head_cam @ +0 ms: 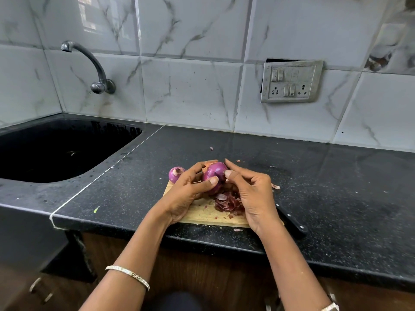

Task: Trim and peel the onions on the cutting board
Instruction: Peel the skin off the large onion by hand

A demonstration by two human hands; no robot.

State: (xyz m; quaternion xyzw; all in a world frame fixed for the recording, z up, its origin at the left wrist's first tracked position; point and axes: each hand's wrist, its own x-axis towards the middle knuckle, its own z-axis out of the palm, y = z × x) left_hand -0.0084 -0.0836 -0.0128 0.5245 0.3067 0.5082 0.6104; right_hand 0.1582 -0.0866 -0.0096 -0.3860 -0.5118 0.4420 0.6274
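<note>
Item: large purple-red onion (pixel 214 173), glossy, partly peeled, held just above the pale wooden cutting board (pixel 202 215).
Left hand (pixel 188 191): fingers and thumb curled round the large onion's left side, gripping it.
Right hand (pixel 251 194): thumb and forefinger pinch at the large onion's right side; the remaining fingers are curled.
Item: small purple-red onion (pixel 176 173), unpeeled, at the board's far left corner, just beside the left hand.
Item: heap of dry reddish-brown onion skins (pixel 226 202), on the board beneath the hands.
Item: black-handled knife (pixel 292 223), lying on the black speckled stone counter (pixel 336 187) at the board's right edge, blade hidden by the right wrist.
Surroundings: black sink (pixel 56 149) at left; curved metal tap (pixel 89 66) on the marbled tile wall.
</note>
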